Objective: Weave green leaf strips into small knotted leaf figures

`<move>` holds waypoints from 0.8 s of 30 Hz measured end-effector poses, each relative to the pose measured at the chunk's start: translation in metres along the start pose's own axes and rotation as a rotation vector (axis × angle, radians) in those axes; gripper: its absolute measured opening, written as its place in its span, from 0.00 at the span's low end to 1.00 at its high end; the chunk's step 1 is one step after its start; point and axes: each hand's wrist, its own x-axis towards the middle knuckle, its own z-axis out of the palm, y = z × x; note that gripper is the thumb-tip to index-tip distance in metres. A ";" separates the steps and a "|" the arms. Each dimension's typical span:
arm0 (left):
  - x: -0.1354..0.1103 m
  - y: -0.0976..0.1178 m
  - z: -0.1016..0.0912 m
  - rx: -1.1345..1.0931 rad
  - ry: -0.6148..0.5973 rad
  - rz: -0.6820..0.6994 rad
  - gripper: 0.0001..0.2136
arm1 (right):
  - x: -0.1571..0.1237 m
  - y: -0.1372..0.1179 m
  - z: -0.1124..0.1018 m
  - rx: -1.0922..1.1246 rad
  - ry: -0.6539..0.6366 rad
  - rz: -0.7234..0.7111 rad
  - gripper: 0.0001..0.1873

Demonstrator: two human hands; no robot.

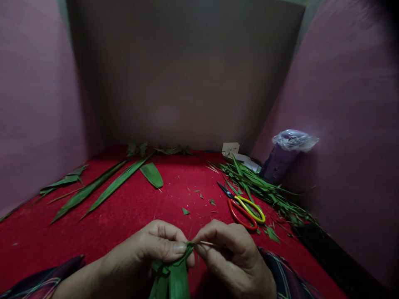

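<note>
My left hand is closed on a bundle of folded green leaf, thumb on top, with the broad strips hanging down toward me. Close beside it, my right hand pinches a thin pale stick between thumb and forefinger. The stick's tip end meets the top of the leaf, and I cannot tell whether it goes through. Scissors with one red and one yellow handle lie beyond my right hand, their dark blades pointing away to the left.
Long leaves and a short cut leaf piece lie at left on the red cloth. A heap of leaf strips lies at right, near a purple bin lined with clear plastic. Small scraps are scattered mid-cloth. Walls close in the sides.
</note>
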 end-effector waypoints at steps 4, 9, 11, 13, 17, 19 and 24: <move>0.001 -0.005 -0.002 0.037 0.063 0.046 0.09 | 0.001 0.002 0.000 -0.035 -0.043 -0.032 0.10; -0.002 -0.003 0.004 0.013 0.173 0.136 0.08 | 0.003 0.003 0.001 0.008 0.153 0.025 0.10; -0.003 0.001 0.006 0.022 0.197 0.209 0.07 | 0.001 0.003 0.002 -0.028 0.285 -0.016 0.09; -0.004 0.004 0.007 0.010 0.248 0.251 0.06 | -0.004 0.004 0.005 -0.133 0.305 -0.105 0.08; 0.001 0.005 0.006 -0.041 0.352 0.355 0.06 | -0.012 0.005 0.013 -0.253 0.212 -0.332 0.07; 0.004 0.003 0.005 -0.065 0.399 0.396 0.07 | -0.013 0.005 0.018 -0.264 0.160 -0.359 0.07; 0.006 0.002 0.008 -0.138 0.481 0.458 0.07 | -0.011 0.007 0.031 -0.340 0.080 -0.231 0.08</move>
